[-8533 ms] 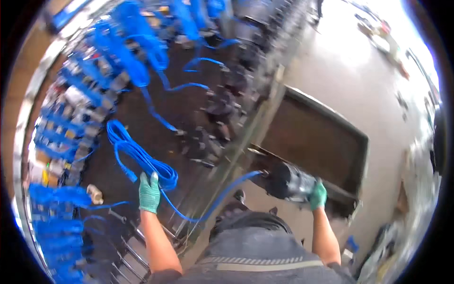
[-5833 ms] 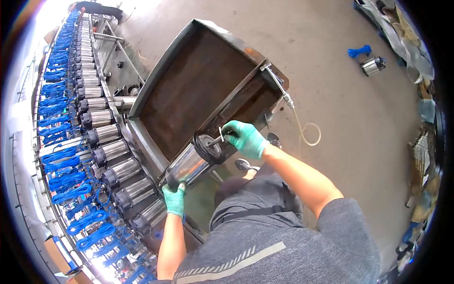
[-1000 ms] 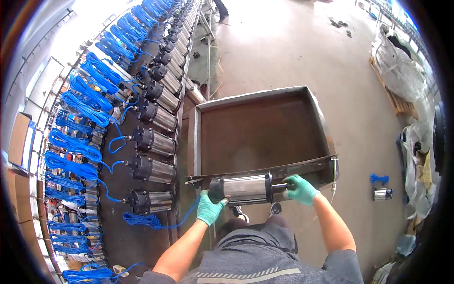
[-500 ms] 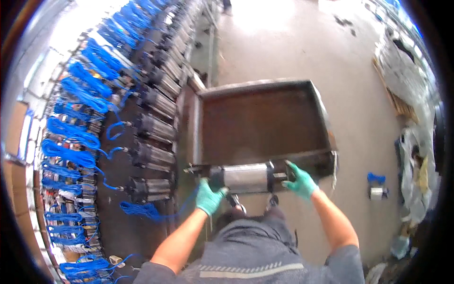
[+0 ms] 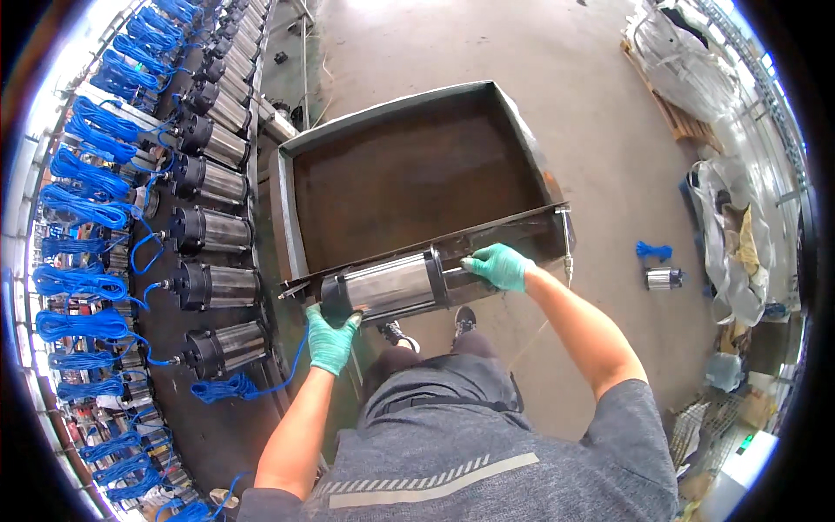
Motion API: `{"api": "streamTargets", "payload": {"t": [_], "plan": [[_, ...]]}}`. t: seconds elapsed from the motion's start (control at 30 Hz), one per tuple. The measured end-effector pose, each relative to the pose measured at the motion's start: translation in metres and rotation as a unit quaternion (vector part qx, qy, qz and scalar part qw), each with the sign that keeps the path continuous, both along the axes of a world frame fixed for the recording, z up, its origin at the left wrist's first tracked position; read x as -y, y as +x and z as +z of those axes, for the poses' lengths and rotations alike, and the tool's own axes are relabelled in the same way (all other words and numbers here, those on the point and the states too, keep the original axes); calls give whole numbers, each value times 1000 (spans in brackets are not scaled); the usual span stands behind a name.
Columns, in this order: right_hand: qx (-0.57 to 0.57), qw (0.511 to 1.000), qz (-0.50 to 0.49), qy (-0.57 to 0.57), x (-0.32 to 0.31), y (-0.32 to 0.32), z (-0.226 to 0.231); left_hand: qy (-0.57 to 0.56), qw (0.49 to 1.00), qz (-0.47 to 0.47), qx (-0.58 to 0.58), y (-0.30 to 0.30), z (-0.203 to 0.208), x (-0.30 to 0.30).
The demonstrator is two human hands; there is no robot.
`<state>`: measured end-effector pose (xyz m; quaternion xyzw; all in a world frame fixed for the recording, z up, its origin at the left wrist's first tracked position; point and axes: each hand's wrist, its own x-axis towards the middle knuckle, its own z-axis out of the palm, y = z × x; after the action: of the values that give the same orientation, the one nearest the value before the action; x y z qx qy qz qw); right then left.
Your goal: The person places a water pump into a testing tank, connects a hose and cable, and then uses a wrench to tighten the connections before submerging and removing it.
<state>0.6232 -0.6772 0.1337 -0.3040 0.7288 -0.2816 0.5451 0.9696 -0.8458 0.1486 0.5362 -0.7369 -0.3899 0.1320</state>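
Observation:
A cylindrical steel pump motor (image 5: 396, 285) with black end caps lies across the near edge of a metal tank, tilted up slightly to the right. My left hand (image 5: 330, 339), in a green glove, grips its black left end, thumb and fingers apart around it. A blue cable (image 5: 296, 361) runs down from that end to a coil on the left. My right hand (image 5: 500, 265), also gloved, has its fingertips closed on the thin metal shaft (image 5: 454, 271) that sticks out of the motor's right end. The undersides of the fingers are partly hidden.
Before me stands the tank (image 5: 513, 122) with dark brown contents. To the left, a row of similar motors (image 5: 222, 285) lies on a dark bench beside bundled blue cables (image 5: 83, 326). Another small motor (image 5: 664, 278) rests on the floor at right, near plastic-wrapped goods (image 5: 687, 74).
My right hand has moved left to the motor's shaft, and its spread fingers have closed. The motor now slants upward to the right. The whole view has shifted and turned.

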Motion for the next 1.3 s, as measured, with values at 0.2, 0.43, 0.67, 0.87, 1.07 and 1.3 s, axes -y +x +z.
{"api": "streamTargets", "payload": {"t": [0.2,0.43,0.67,0.87,1.07,1.3], "plan": [[13,984,-167,-61,-7,28,-26,4,999,8,-32,5,-14,1],[16,985,-130,113,9,18,-23,6,998,20,-55,9,-27,2],[-184,963,-196,-16,-13,17,-13,14,998,9,-68,11,-28,6],[-490,761,-426,2,-109,-35,-41,6,999,24,-49,10,-29,11],[-48,881,-463,81,-103,-97,-47,32,997,39,-53,4,-20,12],[-199,883,-423,-41,-54,-112,-22,-2,999,20,-35,8,-22,16]]}}
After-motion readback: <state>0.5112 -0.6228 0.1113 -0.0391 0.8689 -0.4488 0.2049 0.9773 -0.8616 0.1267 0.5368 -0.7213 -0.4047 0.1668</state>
